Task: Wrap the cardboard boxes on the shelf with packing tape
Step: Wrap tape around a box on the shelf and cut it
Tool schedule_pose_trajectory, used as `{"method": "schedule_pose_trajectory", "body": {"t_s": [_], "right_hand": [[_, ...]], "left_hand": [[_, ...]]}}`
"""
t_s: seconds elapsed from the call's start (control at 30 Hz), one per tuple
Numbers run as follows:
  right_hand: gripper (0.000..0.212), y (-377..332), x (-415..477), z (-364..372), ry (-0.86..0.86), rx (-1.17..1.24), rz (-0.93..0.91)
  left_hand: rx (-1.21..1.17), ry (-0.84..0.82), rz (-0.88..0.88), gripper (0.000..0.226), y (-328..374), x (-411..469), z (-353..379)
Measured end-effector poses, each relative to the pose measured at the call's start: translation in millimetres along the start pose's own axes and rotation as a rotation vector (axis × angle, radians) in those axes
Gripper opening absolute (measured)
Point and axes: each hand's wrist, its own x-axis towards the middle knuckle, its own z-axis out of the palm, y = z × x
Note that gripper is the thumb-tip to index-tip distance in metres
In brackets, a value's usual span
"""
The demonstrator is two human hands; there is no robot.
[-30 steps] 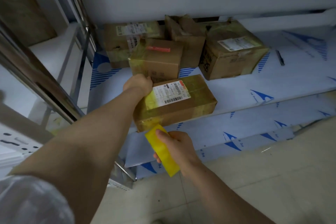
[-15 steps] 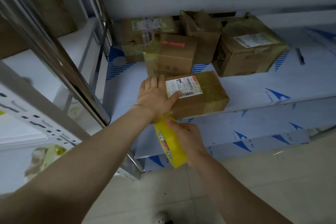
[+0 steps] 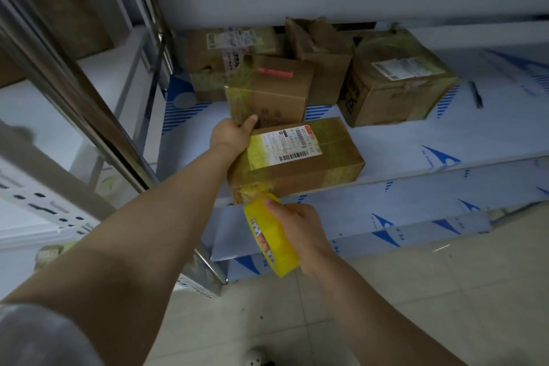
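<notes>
Tape strip taut off front box: skew/slip risk.
L hand (image 3: 230, 135) grips left end of the long brown cardboard box w/ white barcode label (image 3: 312, 166), which sits at front edge of the white blue-printed shelf (image 3: 416, 142). R hand (image 3: 294, 229) is closed round the yellow translucent packing-tape roll (image 3: 271, 236), fingers thru core, w/ a short strip (image 3: 258, 189) running up to box's nr-left corner. Likely risks: pull drags box off edge if L hold slackens; strip twists or sticks to itself; wrap lands crooked over barcode.

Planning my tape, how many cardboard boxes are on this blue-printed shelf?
5: labelled box at the front edge, red-taped box behind it, back-left box, open box back centre, right-hand box. Others may hide behind.
</notes>
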Motion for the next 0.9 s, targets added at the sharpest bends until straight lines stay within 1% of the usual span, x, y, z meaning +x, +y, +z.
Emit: {"method": "schedule_pose_trajectory", "body": {"t_s": [0.03,0.07,0.1,0.13,0.17,0.2,0.23,0.27,0.33,0.37,0.43,0.47,0.5,0.53,0.57,0.6,0.67,0.7,0.73,0.77,0.83,0.87,0.9], "right_hand": [[0.035,-1,-1,-2,-0.01,-0.01,-0.006],[0.034,0,-1,-4,-0.012,-0.018,-0.008],[0.033,-1,-3,-7,-0.009,-0.023,-0.005],[0.032,-3,-5,-9,-0.017,-0.011,-0.011],[0.031,-5,-7,-10,-0.023,0.006,-0.013],[0.03,-5,-8,-11,-0.029,0.034,-0.007],[0.027,-5,-8,-11,-0.043,0.062,0.011],[0.024,-4,-6,-9,-0.063,0.082,0.022],[0.02,-3,-5,-3,-0.099,0.115,0.022],[0.017,-2,-4,0,-0.11,0.122,0.03],[0.013,-1,0,6,-0.086,0.125,0.033],[0.015,-1,1,9,-0.055,0.106,0.023],[0.031,0,4,11,-0.046,0.086,0.017],[0.056,0,8,13,-0.042,0.058,0.025],[0.07,0,10,14,-0.049,0.044,0.042],[0.066,-1,11,13,-0.05,0.019,0.05],[0.037,-1,9,11,-0.05,-0.02,0.041],[0.031,-1,9,9,-0.05,-0.009,0.042],[0.03,2,9,8,-0.06,0.016,0.044],[0.029,4,8,8,-0.069,0.042,0.034],[0.028,5,5,9,-0.059,0.012,-0.006],[0.027,4,3,9,-0.036,-0.06,-0.041],[0.026,2,2,8,-0.006,-0.169,-0.098]], "left_hand": [[-0.147,-0.022,-0.031,0.042,1,-2,-3],[-0.326,-0.065,-0.056,0.029,1,-6,-8],[-0.455,-0.127,-0.084,0.019,-1,-13,-12],[-0.533,-0.187,-0.095,0.027,-8,-19,-14],[-0.543,-0.236,-0.111,0.044,-18,-27,-15],[-0.543,-0.225,-0.123,0.057,-29,-34,-13],[-0.517,-0.161,-0.133,0.068,-38,-41,-9],[-0.483,-0.071,-0.131,0.073,-45,-47,-6],[-0.428,0.091,-0.171,0.076,-50,-61,-3],[-0.421,0.094,-0.204,0.084,-50,-67,-1],[-0.381,-0.016,-0.233,0.097,-47,-79,3],[-0.395,-0.074,-0.252,0.093,-46,-83,5],[-0.442,-0.103,-0.286,0.079,-44,-87,5],[-0.53,-0.126,-0.308,0.061,-42,-89,5],[-0.604,-0.154,-0.333,0.048,-38,-91,5],[-0.628,-0.171,-0.35,0.045,-35,-89,5],[-0.687,-0.191,-0.397,0.052,-30,-91,3],[-0.743,-0.21,-0.424,0.054,-29,-93,4],[-0.791,-0.212,-0.453,0.058,-29,-96,6],[-0.809,-0.205,-0.476,0.068,-31,-98,10],[-0.826,-0.218,-0.513,0.098,-40,-96,23],[-0.826,-0.221,-0.51,0.101,-42,-94,28],[-0.819,-0.201,-0.483,0.091,-40,-93,29]]}}
